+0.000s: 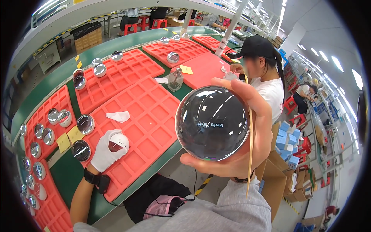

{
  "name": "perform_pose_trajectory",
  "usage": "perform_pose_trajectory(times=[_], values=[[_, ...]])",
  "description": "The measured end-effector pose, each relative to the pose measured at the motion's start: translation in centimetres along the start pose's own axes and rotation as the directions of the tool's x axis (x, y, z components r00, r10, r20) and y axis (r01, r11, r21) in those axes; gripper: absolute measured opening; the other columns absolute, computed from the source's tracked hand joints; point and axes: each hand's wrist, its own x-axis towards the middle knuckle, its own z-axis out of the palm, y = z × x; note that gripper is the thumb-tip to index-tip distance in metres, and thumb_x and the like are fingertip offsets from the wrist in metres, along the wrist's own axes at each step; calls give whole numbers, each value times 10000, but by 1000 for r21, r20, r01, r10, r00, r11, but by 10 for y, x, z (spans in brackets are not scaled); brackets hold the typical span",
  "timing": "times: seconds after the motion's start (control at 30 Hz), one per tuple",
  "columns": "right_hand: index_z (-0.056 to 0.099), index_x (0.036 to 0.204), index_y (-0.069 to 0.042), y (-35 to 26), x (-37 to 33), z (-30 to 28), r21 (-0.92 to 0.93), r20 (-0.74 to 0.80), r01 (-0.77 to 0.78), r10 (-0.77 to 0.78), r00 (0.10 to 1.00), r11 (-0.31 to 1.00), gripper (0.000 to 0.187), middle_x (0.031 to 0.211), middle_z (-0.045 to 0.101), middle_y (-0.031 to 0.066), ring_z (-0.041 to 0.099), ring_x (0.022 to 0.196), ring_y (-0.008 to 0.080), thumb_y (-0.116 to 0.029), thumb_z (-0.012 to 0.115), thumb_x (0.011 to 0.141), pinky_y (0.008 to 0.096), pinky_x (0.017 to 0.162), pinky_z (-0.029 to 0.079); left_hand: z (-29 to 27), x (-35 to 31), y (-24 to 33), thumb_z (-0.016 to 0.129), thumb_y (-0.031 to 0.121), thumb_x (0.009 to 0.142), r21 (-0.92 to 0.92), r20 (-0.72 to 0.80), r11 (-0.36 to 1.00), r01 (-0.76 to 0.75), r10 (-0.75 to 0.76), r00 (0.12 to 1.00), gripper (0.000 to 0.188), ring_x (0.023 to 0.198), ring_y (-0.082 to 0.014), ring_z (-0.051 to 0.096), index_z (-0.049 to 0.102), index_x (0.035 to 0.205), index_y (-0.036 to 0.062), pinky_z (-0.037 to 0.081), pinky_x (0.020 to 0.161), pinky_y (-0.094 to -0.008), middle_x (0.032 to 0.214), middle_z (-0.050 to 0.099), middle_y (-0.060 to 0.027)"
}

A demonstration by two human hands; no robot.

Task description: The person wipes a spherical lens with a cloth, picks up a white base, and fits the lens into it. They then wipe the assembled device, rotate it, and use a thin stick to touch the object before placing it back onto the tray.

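Observation:
My bare right hand (259, 116) is raised close to the view, wrapped round a glossy black ball-shaped device (210, 133) with small lit lettering on its face. A thin wooden stick (250, 154) runs upright along the same hand, behind the ball. Lower left, my left hand (101, 154) wears a white glove. Its fingers close round a white ball-shaped device (120, 142) with a dark shiny face, resting on the red foam tray (148, 123). Two dark-faced balls, one nearer (81, 150) and one farther (85, 124), sit beside that hand.
More red trays (116, 77) holding several shiny balls line the green bench (63, 168). A glass pump bottle (175, 80), a white cloth (118, 116) and yellow notes (63, 142) lie about. A co-worker in a black cap (259, 48) works at the right. Cardboard boxes (274, 178) stand below.

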Motion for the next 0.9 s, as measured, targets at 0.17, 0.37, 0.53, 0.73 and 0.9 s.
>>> perform_pose_trajectory(times=[0.17, 0.37, 0.53, 0.73, 0.9], values=[[341, 1463, 61, -4, 0, -2, -40, 19, -14, 14, 1000, 999, 1231, 1368, 561, 294, 661, 1186, 303, -182, 1048, 485, 413, 1017, 554, 2, 1, 4, 853, 176, 738, -19, 4, 1000, 23, -23, 1000, 653, 1147, -283, 635, 566, 1308, 37, 495, 1008, -378, 1209, 638, -137], [388, 1444, 54, 0, -1, 6, 5, -56, -9, 9, 998, 1000, 1143, 1331, 598, 262, 677, 1156, 300, -180, 1030, 529, 403, 985, 568, -1, -1, 0, 854, 167, 734, 14, -4, 1000, 16, -16, 1000, 656, 1165, -293, 625, 567, 1310, 41, 491, 1020, -386, 1232, 629, -131], [505, 1367, 80, -1, -1, 11, 54, -174, -20, 29, 984, 998, 932, 1245, 676, 213, 716, 1072, 295, -201, 994, 625, 376, 914, 591, 1, -1, -2, 853, 162, 734, -2, -2, 1000, 14, -14, 1000, 656, 1163, -292, 625, 568, 1313, 43, 490, 1020, -384, 1230, 627, -131], [315, 1502, 24, 2, -4, 0, -43, 16, 5, -4, 1000, 999, 1274, 1423, 525, 283, 647, 1214, 323, -113, 1039, 463, 420, 1013, 565, -1, -1, 2, 832, 131, 756, -22, 48, 998, 57, -56, 997, 685, 1196, -214, 572, 534, 1360, 6, 447, 1055, -336, 1280, 585, -118], [384, 1447, 62, 6, -4, 6, 5, -38, 26, -26, 999, 1000, 1123, 1374, 571, 275, 661, 1177, 336, -143, 1012, 539, 417, 982, 570, -1, 1, 4, 827, 139, 756, -28, 43, 998, 55, -54, 998, 674, 1187, -216, 574, 539, 1351, 11, 451, 1050, -337, 1270, 586, -115]])
